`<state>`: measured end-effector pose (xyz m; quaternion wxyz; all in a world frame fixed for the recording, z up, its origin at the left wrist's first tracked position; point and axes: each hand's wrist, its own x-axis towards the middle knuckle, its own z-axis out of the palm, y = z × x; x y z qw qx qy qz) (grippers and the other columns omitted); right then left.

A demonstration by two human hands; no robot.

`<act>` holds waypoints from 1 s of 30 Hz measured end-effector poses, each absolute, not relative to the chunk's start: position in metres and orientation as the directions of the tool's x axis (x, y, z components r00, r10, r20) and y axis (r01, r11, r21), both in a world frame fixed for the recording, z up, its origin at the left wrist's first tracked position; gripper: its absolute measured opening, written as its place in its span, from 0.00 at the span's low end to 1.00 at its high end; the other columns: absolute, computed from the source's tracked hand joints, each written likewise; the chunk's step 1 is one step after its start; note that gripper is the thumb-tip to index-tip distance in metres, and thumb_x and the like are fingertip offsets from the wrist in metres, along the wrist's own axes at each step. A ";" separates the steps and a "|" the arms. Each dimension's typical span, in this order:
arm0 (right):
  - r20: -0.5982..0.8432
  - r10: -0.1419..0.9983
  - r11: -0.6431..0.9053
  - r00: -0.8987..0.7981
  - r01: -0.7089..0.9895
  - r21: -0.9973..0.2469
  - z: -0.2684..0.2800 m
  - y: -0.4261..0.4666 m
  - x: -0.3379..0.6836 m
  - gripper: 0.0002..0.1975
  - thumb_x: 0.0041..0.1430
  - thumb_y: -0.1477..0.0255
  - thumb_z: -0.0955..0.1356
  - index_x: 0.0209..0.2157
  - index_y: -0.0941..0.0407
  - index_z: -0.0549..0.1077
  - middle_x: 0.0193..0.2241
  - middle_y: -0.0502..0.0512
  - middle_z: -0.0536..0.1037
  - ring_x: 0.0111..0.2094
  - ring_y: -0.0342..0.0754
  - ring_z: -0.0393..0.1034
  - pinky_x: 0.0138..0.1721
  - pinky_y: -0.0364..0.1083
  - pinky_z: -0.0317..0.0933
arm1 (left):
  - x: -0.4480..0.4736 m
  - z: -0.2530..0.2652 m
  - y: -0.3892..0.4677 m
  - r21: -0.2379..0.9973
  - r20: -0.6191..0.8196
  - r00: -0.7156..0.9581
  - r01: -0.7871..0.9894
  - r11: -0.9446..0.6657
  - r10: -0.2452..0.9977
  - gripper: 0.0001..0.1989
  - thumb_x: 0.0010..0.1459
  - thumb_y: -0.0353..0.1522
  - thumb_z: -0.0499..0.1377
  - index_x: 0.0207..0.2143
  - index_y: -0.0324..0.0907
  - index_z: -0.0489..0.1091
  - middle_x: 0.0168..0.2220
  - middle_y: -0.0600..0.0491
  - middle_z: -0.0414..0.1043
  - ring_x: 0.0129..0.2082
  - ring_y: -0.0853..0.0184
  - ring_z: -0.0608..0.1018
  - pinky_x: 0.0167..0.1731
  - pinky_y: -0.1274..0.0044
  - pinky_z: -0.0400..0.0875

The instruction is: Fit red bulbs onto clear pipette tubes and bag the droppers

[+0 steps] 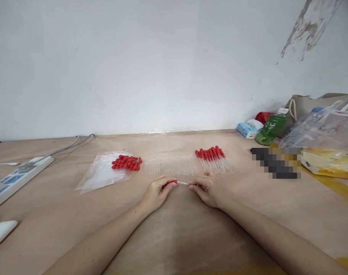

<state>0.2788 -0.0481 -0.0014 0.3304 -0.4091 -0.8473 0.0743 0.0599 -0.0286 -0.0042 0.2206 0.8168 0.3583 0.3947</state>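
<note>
My left hand (158, 193) is closed around a red rubber bulb (171, 183) near the middle of the table. A thin glass dropper tube (182, 183) runs from the bulb's mouth to my right hand (208, 191), whose fingers pinch its other end. How deep the tube sits in the bulb I cannot tell. Just beyond my hands lies a row of bare glass tubes (169, 166). To its left, loose red bulbs (125, 163) are heaped partly on clear plastic bags (99, 173). Several droppers with red bulbs on them (211, 154) lie side by side beyond my right hand.
At the left edge are a white power strip (28, 175) with cables and a white rounded object (2, 233). A green bottle (273, 128), a blue tissue pack (247, 129) and plastic bags (331, 128) stand back right, near a pixelated dark object (274, 163). A wall closes the far side.
</note>
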 end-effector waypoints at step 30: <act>0.365 0.762 0.620 -0.534 0.764 -0.176 0.007 -0.051 0.266 0.12 0.60 0.71 0.58 0.28 0.56 0.69 0.27 0.51 0.74 0.31 0.43 0.65 0.36 0.45 0.46 | 0.055 0.002 -0.023 0.647 0.312 0.591 0.441 -0.622 0.744 0.10 0.58 0.34 0.52 0.36 0.42 0.71 0.34 0.52 0.72 0.33 0.68 0.72 0.34 0.77 0.66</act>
